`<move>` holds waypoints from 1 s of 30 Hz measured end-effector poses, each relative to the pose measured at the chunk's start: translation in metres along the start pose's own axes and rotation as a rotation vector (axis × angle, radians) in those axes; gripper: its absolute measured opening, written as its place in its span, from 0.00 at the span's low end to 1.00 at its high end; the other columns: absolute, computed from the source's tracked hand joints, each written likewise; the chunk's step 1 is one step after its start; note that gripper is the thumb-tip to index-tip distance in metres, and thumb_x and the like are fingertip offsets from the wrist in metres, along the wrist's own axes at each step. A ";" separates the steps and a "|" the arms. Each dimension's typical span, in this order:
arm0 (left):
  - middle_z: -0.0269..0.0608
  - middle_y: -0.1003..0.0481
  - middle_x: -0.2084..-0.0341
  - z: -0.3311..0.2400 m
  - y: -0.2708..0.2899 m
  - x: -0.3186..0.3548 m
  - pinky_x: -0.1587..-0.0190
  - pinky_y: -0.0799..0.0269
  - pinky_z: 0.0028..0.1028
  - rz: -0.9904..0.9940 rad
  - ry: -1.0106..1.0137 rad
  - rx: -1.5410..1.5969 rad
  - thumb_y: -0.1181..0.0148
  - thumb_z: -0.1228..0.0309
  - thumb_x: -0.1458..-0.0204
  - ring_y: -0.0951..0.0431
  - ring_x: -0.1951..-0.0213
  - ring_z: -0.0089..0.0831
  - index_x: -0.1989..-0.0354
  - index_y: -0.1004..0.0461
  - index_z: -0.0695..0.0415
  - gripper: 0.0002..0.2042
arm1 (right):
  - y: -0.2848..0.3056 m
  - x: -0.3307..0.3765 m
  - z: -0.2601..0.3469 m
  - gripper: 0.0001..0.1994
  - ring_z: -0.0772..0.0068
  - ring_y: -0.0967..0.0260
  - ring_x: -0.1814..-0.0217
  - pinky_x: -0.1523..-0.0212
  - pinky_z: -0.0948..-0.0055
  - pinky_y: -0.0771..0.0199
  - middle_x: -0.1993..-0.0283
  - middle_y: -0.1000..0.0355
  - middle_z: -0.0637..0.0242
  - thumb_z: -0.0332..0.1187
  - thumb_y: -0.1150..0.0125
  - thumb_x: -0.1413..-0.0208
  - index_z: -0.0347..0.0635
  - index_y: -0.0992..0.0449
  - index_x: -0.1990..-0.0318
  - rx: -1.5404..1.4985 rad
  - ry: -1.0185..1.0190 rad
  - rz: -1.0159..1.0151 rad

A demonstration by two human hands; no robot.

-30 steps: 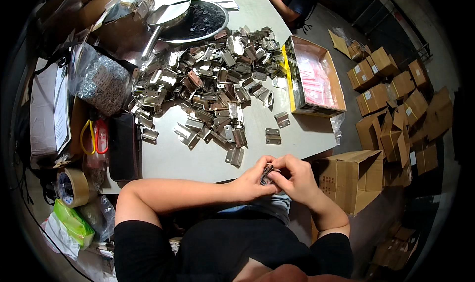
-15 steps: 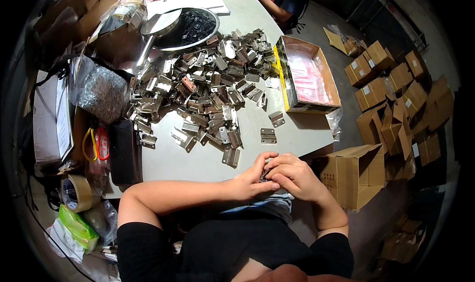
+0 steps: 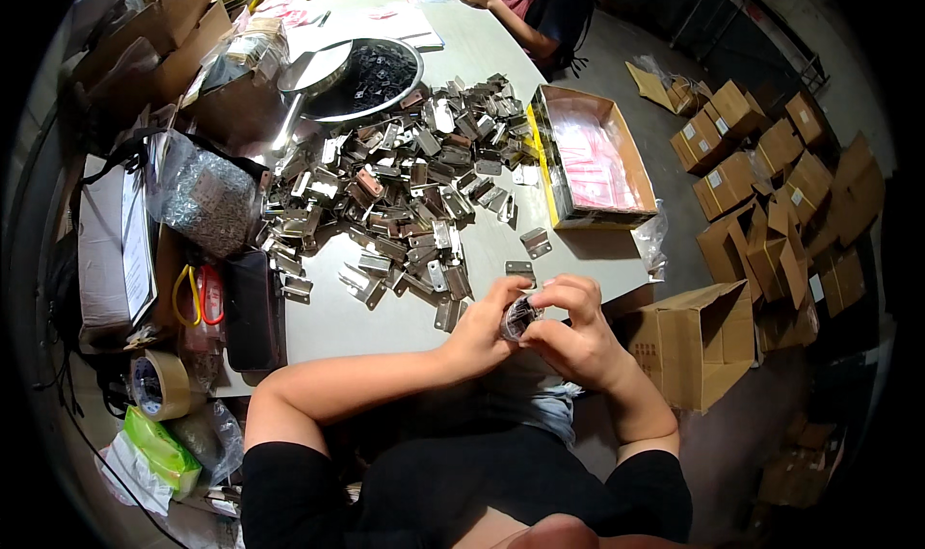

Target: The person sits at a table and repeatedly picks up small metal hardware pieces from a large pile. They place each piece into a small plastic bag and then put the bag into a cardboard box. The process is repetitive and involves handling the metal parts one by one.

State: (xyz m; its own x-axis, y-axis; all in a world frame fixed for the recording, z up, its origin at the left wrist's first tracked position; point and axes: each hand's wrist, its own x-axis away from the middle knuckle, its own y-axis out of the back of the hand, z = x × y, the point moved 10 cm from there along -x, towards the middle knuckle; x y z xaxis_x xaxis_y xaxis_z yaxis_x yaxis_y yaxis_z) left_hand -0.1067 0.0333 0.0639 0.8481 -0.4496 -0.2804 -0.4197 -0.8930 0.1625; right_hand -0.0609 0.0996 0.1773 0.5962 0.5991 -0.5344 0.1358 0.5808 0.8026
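Just below frame centre, the left hand clasps a dark bundle — whether the right hand grips too, I cannot tell. A slack clasp could drop it.

No wording is legible: red print on a carton and white labels on boxes are too small.

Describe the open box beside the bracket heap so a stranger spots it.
Start with the pale table and its heap of metal brackets. Just right of the heap, at the table's edge, sits an open box with a yellow strip along its left side. Pink-and-white packets inside set it apart from the floor's brown cartons.
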 end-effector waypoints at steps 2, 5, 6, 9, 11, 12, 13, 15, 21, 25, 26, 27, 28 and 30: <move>0.49 0.24 0.59 0.001 -0.001 -0.001 0.52 0.27 0.34 0.008 -0.057 -0.118 0.35 0.78 0.56 0.21 0.57 0.43 0.44 0.38 0.60 0.28 | -0.004 -0.003 0.000 0.09 0.57 0.36 0.46 0.47 0.59 0.37 0.48 0.35 0.64 0.28 0.32 0.60 0.44 0.26 0.69 0.042 0.010 0.030; 0.49 0.25 0.60 0.000 0.001 -0.002 0.54 0.27 0.35 -0.002 -0.069 -0.112 0.36 0.78 0.55 0.22 0.57 0.46 0.48 0.35 0.60 0.24 | -0.021 -0.001 -0.011 0.10 0.57 0.36 0.46 0.48 0.59 0.36 0.48 0.34 0.63 0.28 0.33 0.61 0.44 0.26 0.69 0.014 -0.030 0.109; 0.49 0.25 0.61 -0.001 0.002 -0.002 0.55 0.27 0.36 -0.009 -0.061 -0.080 0.36 0.77 0.55 0.22 0.58 0.48 0.49 0.35 0.60 0.23 | -0.027 0.000 -0.015 0.10 0.58 0.36 0.46 0.48 0.59 0.36 0.48 0.34 0.63 0.28 0.33 0.61 0.43 0.26 0.68 -0.010 -0.053 0.141; 0.49 0.25 0.61 0.013 0.002 -0.003 0.53 0.27 0.35 -0.012 0.086 0.069 0.37 0.78 0.54 0.22 0.57 0.46 0.47 0.37 0.60 0.24 | -0.024 0.004 -0.011 0.10 0.57 0.36 0.45 0.47 0.59 0.36 0.48 0.35 0.63 0.28 0.32 0.60 0.43 0.26 0.68 -0.002 0.005 0.095; 0.50 0.24 0.60 0.005 0.004 -0.002 0.53 0.26 0.35 -0.045 0.005 0.116 0.37 0.79 0.54 0.21 0.56 0.46 0.45 0.39 0.59 0.27 | -0.023 0.002 -0.014 0.10 0.55 0.36 0.45 0.46 0.59 0.36 0.47 0.35 0.62 0.28 0.32 0.59 0.43 0.25 0.68 -0.066 -0.050 0.086; 0.50 0.24 0.60 0.002 0.005 -0.001 0.53 0.26 0.35 -0.061 -0.036 0.139 0.37 0.79 0.55 0.21 0.55 0.46 0.44 0.40 0.59 0.28 | -0.021 0.000 -0.016 0.09 0.54 0.36 0.44 0.45 0.59 0.36 0.47 0.35 0.62 0.28 0.31 0.58 0.43 0.25 0.68 -0.098 -0.078 0.081; 0.50 0.24 0.58 0.004 0.004 -0.001 0.52 0.26 0.34 -0.049 -0.015 0.118 0.36 0.78 0.54 0.21 0.54 0.44 0.43 0.42 0.59 0.29 | -0.024 -0.001 -0.020 0.09 0.53 0.36 0.44 0.44 0.58 0.36 0.46 0.35 0.61 0.28 0.31 0.58 0.43 0.25 0.68 -0.104 -0.113 0.120; 0.50 0.24 0.55 0.010 0.004 0.000 0.50 0.27 0.32 -0.025 0.026 0.076 0.34 0.76 0.54 0.21 0.52 0.41 0.41 0.45 0.59 0.32 | -0.028 -0.003 -0.031 0.09 0.52 0.36 0.44 0.41 0.58 0.37 0.45 0.35 0.60 0.28 0.31 0.57 0.42 0.24 0.68 -0.114 -0.185 0.197; 0.48 0.24 0.57 0.004 0.011 0.005 0.51 0.27 0.30 -0.087 -0.067 0.031 0.36 0.76 0.49 0.21 0.54 0.35 0.48 0.35 0.62 0.20 | -0.027 0.011 -0.064 0.07 0.61 0.26 0.56 0.58 0.68 0.26 0.52 0.26 0.55 0.26 0.30 0.56 0.38 0.22 0.68 -0.476 -0.426 0.192; 0.45 0.23 0.61 -0.001 0.018 0.009 0.54 0.28 0.26 -0.141 -0.065 0.162 0.42 0.77 0.44 0.22 0.58 0.30 0.60 0.26 0.65 0.06 | -0.040 0.035 -0.090 0.06 0.75 0.27 0.66 0.66 0.77 0.29 0.64 0.23 0.61 0.25 0.30 0.56 0.36 0.21 0.69 -0.613 -0.740 0.237; 0.44 0.23 0.63 -0.006 0.020 0.008 0.57 0.28 0.26 -0.143 -0.052 0.153 0.45 0.77 0.42 0.23 0.61 0.30 0.62 0.26 0.65 0.04 | -0.044 0.041 -0.093 0.07 0.77 0.28 0.67 0.67 0.77 0.30 0.65 0.23 0.62 0.25 0.30 0.55 0.35 0.21 0.69 -0.629 -0.769 0.248; 0.44 0.23 0.63 -0.006 0.021 0.008 0.57 0.28 0.26 -0.143 -0.070 0.143 0.44 0.77 0.42 0.23 0.62 0.30 0.62 0.26 0.65 0.04 | -0.046 0.045 -0.094 0.07 0.79 0.29 0.68 0.68 0.77 0.31 0.65 0.24 0.63 0.25 0.30 0.54 0.35 0.22 0.69 -0.644 -0.799 0.258; 0.45 0.23 0.64 -0.006 0.021 0.008 0.58 0.29 0.26 -0.144 -0.087 0.134 0.44 0.77 0.42 0.23 0.62 0.30 0.62 0.26 0.65 0.04 | -0.045 0.043 -0.091 0.07 0.79 0.30 0.68 0.68 0.78 0.31 0.66 0.25 0.64 0.26 0.30 0.54 0.35 0.23 0.69 -0.682 -0.797 0.207; 0.44 0.24 0.66 -0.007 0.022 0.008 0.59 0.29 0.26 -0.155 -0.104 0.122 0.44 0.77 0.42 0.24 0.63 0.30 0.63 0.26 0.65 0.04 | -0.045 0.035 -0.083 0.07 0.80 0.31 0.69 0.68 0.79 0.32 0.69 0.27 0.65 0.26 0.32 0.52 0.34 0.25 0.69 -0.757 -0.791 0.104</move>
State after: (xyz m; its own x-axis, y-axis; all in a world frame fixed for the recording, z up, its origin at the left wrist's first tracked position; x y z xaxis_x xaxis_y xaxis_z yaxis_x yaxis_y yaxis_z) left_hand -0.1067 0.0098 0.0716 0.8705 -0.3005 -0.3898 -0.3280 -0.9447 -0.0043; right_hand -0.1115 0.1406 0.1004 0.9522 0.2987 0.0643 -0.3032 0.8978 0.3194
